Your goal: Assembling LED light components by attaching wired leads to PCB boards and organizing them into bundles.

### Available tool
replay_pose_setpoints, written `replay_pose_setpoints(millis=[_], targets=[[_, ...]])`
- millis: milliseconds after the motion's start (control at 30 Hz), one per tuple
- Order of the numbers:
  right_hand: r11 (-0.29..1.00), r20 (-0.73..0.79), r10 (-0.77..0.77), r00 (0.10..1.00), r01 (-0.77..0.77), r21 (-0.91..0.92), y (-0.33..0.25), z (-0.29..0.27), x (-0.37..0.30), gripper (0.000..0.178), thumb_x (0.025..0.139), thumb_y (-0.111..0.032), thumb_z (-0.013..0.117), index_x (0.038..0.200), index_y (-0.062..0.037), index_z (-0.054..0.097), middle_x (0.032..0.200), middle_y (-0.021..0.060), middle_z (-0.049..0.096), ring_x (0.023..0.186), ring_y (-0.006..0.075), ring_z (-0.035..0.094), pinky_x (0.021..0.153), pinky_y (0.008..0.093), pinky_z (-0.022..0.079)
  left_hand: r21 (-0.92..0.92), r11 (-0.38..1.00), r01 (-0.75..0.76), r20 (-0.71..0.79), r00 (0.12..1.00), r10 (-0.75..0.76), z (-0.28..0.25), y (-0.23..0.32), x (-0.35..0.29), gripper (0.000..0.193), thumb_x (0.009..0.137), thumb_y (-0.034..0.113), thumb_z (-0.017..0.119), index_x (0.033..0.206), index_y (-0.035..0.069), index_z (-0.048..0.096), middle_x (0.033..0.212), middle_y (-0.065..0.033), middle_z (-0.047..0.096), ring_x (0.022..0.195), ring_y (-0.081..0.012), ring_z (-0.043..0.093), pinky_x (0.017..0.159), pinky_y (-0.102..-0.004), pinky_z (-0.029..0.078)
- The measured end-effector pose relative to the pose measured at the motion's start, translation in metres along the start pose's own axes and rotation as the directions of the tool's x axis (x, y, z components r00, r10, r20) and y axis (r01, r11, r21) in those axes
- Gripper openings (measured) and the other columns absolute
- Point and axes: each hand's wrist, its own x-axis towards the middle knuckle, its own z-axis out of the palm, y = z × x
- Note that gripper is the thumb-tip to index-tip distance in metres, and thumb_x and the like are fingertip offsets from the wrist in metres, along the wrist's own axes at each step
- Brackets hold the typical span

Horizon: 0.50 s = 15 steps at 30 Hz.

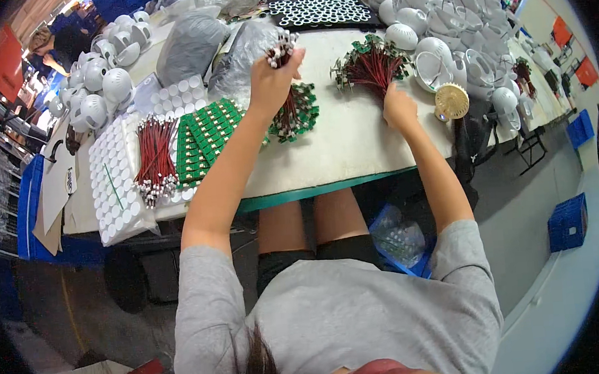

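My left hand (275, 81) is closed around a bundle of wires whose white connector ends (281, 48) stick out above the fingers. Red wires and small green circuit boards (299, 114) hang just below that hand, apparently the same bundle's other end. Farther right, my right hand (399, 107) grips a second bundle of dark red wires (376, 74), its green boards fanned out away from me. The tail of this bundle is hidden by the hand. Left of my left forearm lie green circuit board panels (205, 134) and a pile of red wires with white connectors (152, 152).
White round discs in sheets (113, 179) lie at the table's left. Grey plastic bags (192, 45) and a black tray of white rings (318, 5) stand behind. White domed housings (440, 17) heap at right, near a beige handheld fan (451, 101). A person (60, 47) is far left.
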Motion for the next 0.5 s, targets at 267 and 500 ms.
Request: replay_pose_setpoints(millis=[267, 500], targets=[[0.997, 0.169, 0.064, 0.984, -0.071, 0.034, 0.006, -0.009, 0.013, 0.036, 0.071, -0.012, 0.044, 0.103, 0.0005, 0.035, 0.093, 0.0199, 0.055, 0.084, 0.0340, 0.055, 0.070, 0.0435, 0.043, 0.261, 0.829, -0.494, -0.070, 0.847, 0.527, 0.016, -0.001, -0.025, 0.018, 0.063, 0.007, 0.065, 0.078, 0.003, 0.056, 0.066, -0.0121, 0.057, 0.057, -0.0204, 0.058, 0.054, -0.0276, 0.045], [0.988, 0.182, 0.085, 0.980, -0.107, 0.111, 0.019, -0.003, 0.019, 0.042, 0.064, -0.019, 0.052, 0.100, -0.0004, 0.040, 0.097, 0.0206, 0.053, 0.090, 0.0347, 0.052, 0.076, 0.0407, 0.041, 0.152, 0.852, -0.500, 0.035, 0.865, 0.501, 0.024, -0.006, -0.047, 0.021, 0.059, 0.001, 0.063, 0.079, 0.003, 0.056, 0.071, -0.0125, 0.058, 0.063, -0.0240, 0.058, 0.056, -0.0281, 0.045]])
